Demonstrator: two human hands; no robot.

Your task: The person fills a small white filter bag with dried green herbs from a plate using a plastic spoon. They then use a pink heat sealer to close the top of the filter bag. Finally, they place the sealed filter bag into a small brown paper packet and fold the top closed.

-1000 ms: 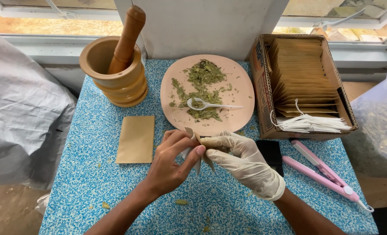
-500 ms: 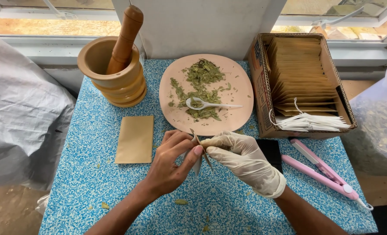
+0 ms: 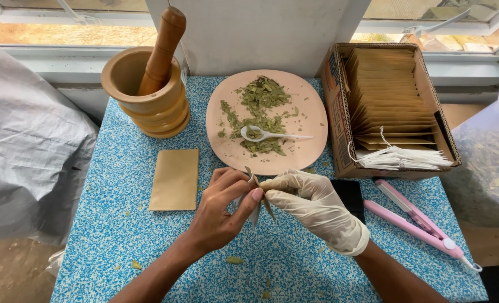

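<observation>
My bare left hand [image 3: 221, 210] and my gloved right hand [image 3: 316, 207] meet over the blue speckled table [image 3: 109, 235]. Both pinch a small brown paper sachet [image 3: 256, 210] seen edge-on, its mouth held between the fingertips. Just beyond the hands lies a pink plate [image 3: 311, 112] with dried green leaves [image 3: 258, 109] and a small white spoon [image 3: 266, 134] resting on them. A flat brown sachet [image 3: 175, 179] lies on the table left of my left hand.
A wooden mortar [image 3: 148, 98] with a pestle [image 3: 162, 50] stands at the back left. A cardboard box [image 3: 339, 129] of brown sachets and white strings sits at the right. A pink heat sealer [image 3: 417, 221] lies front right. Grey plastic sheeting [image 3: 25, 146] hangs at the left.
The sachet has turned more upright and edge-on between my fingertips. Both hands stay in the same spot.
</observation>
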